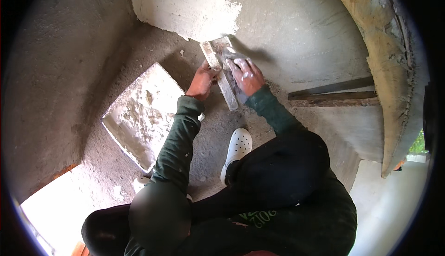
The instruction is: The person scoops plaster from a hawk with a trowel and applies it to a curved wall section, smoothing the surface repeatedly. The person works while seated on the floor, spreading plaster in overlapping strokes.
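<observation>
My left hand [200,82] is closed on a long, narrow float [224,89] smeared with white plaster, held slanting just before the wall's foot. My right hand [246,76], its fingers and knuckles white with plaster, is closed on a smaller plaster-coated tool [228,52] against the float; its exact kind cannot be made out. To the left of my left forearm, a rectangular tray [125,148] holds wet, lumpy white plaster [147,110]. Ahead, white plaster [185,8] covers the left part of the wall, with a ragged edge against the bare grey part [296,28].
A grey side wall [60,80] rises at the left. Pieces of wood [333,93] jut out at the right, below a large curved, pale-brown board [394,61]. My white clog [238,147] rests on the rough floor [208,147] between my arms.
</observation>
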Demonstrator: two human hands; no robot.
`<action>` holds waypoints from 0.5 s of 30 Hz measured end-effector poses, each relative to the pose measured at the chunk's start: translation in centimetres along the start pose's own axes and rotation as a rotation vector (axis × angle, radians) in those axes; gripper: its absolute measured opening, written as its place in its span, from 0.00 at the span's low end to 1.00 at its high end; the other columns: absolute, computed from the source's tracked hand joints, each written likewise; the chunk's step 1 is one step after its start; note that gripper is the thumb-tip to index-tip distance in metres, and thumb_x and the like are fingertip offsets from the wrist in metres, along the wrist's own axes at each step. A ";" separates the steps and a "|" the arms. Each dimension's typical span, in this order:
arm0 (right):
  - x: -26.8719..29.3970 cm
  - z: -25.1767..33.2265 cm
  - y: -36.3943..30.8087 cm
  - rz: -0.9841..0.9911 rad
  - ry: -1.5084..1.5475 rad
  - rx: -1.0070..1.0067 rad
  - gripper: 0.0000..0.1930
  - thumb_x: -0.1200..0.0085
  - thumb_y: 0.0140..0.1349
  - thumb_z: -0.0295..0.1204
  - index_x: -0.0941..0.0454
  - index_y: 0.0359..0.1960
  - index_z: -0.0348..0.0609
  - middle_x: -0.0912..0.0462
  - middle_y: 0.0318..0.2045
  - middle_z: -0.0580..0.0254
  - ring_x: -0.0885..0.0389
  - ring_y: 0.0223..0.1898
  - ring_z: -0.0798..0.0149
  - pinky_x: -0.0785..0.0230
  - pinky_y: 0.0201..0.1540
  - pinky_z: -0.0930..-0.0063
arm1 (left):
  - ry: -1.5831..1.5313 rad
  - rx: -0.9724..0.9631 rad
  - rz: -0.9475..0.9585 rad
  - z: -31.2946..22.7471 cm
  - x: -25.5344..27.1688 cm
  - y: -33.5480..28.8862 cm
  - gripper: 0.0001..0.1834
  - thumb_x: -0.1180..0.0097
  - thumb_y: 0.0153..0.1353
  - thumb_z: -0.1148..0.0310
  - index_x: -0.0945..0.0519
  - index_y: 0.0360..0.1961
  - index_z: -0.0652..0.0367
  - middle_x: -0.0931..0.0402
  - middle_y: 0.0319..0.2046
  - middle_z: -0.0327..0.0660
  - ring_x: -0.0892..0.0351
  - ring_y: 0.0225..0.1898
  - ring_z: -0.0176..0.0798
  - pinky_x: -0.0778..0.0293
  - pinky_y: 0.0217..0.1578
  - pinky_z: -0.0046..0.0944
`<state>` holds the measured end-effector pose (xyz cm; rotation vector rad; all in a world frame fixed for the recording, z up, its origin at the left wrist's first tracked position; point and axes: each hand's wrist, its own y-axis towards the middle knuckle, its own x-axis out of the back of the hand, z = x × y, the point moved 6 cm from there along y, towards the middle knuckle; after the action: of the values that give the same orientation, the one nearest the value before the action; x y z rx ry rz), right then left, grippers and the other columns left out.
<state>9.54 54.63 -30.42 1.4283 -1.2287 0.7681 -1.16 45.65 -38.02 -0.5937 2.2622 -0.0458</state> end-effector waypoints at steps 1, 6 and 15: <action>-1.1 -1.1 1.0 -0.013 0.002 -0.019 0.23 0.50 0.65 0.27 0.24 0.63 0.51 0.21 0.54 0.54 0.22 0.54 0.49 0.24 0.56 0.57 | 0.010 0.013 0.012 0.8 0.4 0.4 0.20 0.53 0.69 0.74 0.29 0.62 0.54 0.24 0.44 0.33 0.28 0.42 0.31 0.30 0.47 0.37; -1.0 -6.6 7.1 -0.171 -0.145 -0.078 0.17 0.44 0.63 0.29 0.19 0.54 0.48 0.19 0.48 0.55 0.21 0.51 0.53 0.24 0.52 0.61 | 0.055 0.064 -0.111 2.5 3.7 0.7 0.18 0.52 0.67 0.71 0.27 0.58 0.54 0.25 0.43 0.34 0.27 0.43 0.32 0.30 0.47 0.37; -4.6 -5.1 5.1 0.009 -0.006 -0.090 0.15 0.42 0.65 0.32 0.17 0.52 0.53 0.19 0.46 0.57 0.19 0.48 0.55 0.21 0.47 0.63 | -0.023 0.025 -0.268 -1.2 7.1 -1.8 0.19 0.54 0.68 0.71 0.27 0.59 0.59 0.24 0.53 0.40 0.25 0.52 0.39 0.26 0.54 0.47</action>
<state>4.24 61.20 -31.89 1.3537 -1.2594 0.7060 -5.46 40.84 -41.67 -0.8759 2.1428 -0.1989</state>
